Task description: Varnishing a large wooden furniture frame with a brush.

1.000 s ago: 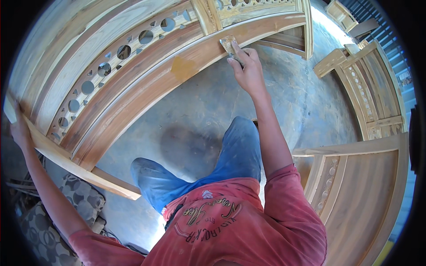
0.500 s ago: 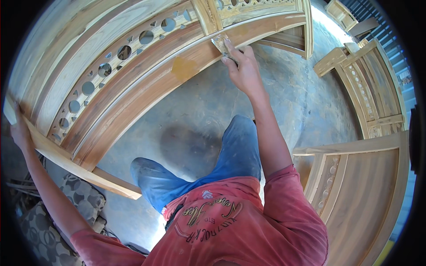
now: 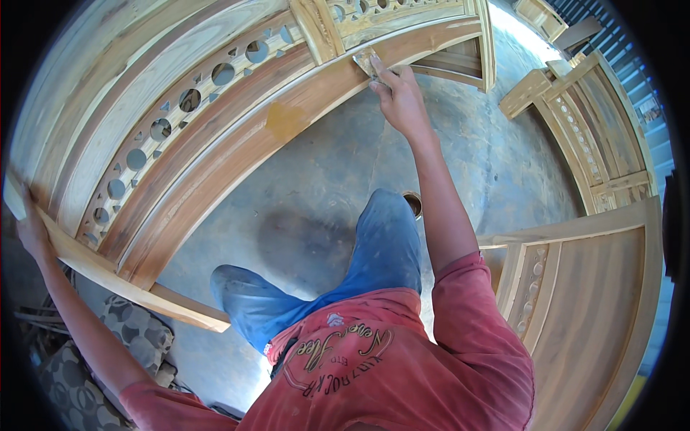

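Note:
A large pale wooden furniture frame point(image 3: 183, 215) with slats and a band of cut-out circles stretches across my left and front. My right hand point(image 3: 402, 97) is closed around a scraper point(image 3: 365, 63), its blade against the reddish lower rail point(image 3: 230, 154). A yellowish patch of filler point(image 3: 285, 121) shows on that rail, left of the scraper. At the far left, my left hand point(image 3: 32, 228) grips the wooden end post point(image 3: 79, 251) of the same frame; some of its fingers are hidden behind the post.
A small round can point(image 3: 413, 204) stands on the concrete floor point(image 3: 309, 183) beside my knee. More wooden furniture pieces, one panel point(image 3: 586, 309) close on my right and another frame point(image 3: 589, 129) beyond it, are there. Patterned cushions point(image 3: 136, 330) lie at the lower left.
My right hand has slid the scraper a little to the right along the rail. The view has shifted slightly, and the can now shows beside my knee. My left hand keeps its hold.

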`<state>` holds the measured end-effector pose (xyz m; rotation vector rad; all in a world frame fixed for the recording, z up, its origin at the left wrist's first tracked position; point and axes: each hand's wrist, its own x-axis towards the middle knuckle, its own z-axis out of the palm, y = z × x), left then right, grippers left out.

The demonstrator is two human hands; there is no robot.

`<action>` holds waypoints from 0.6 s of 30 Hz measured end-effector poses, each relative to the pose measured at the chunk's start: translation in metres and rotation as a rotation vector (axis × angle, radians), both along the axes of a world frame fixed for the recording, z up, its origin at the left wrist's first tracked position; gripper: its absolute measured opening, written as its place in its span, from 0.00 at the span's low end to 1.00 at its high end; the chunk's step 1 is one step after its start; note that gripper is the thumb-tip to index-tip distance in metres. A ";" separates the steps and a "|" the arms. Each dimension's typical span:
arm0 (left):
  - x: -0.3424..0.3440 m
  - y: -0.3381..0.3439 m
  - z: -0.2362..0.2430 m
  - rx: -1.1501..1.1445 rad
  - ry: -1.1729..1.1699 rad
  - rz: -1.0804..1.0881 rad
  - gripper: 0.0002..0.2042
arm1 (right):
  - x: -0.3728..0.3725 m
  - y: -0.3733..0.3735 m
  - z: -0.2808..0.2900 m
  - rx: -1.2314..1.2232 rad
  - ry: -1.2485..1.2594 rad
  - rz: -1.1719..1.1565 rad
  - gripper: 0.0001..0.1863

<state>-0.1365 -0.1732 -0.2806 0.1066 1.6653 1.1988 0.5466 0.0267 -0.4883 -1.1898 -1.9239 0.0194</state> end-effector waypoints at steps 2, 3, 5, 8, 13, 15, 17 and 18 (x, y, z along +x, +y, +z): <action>0.007 -0.032 0.005 0.029 1.563 0.344 0.43 | -0.013 0.009 0.003 0.086 0.039 0.066 0.22; 0.007 -0.042 0.010 0.012 1.572 0.355 0.43 | -0.020 0.007 0.003 0.080 0.047 0.083 0.22; 0.007 -0.049 0.017 -0.008 1.591 0.361 0.43 | -0.024 -0.005 0.006 -0.043 -0.008 0.061 0.22; 0.008 -0.051 0.014 -0.007 1.608 0.360 0.43 | -0.021 -0.017 0.026 -0.153 -0.068 0.020 0.21; 0.010 -0.049 0.010 -0.010 1.621 0.355 0.43 | -0.017 -0.022 0.057 -0.594 0.309 0.017 0.22; 0.012 -0.046 0.007 -0.009 1.598 0.371 0.43 | -0.025 -0.014 0.056 -0.585 0.449 0.012 0.23; 0.013 -0.041 0.004 -0.011 1.574 0.384 0.43 | -0.035 -0.009 0.053 -0.577 0.587 0.004 0.24; 0.007 -0.043 0.002 -0.027 1.573 0.391 0.43 | -0.045 -0.013 0.049 -0.531 0.610 0.047 0.24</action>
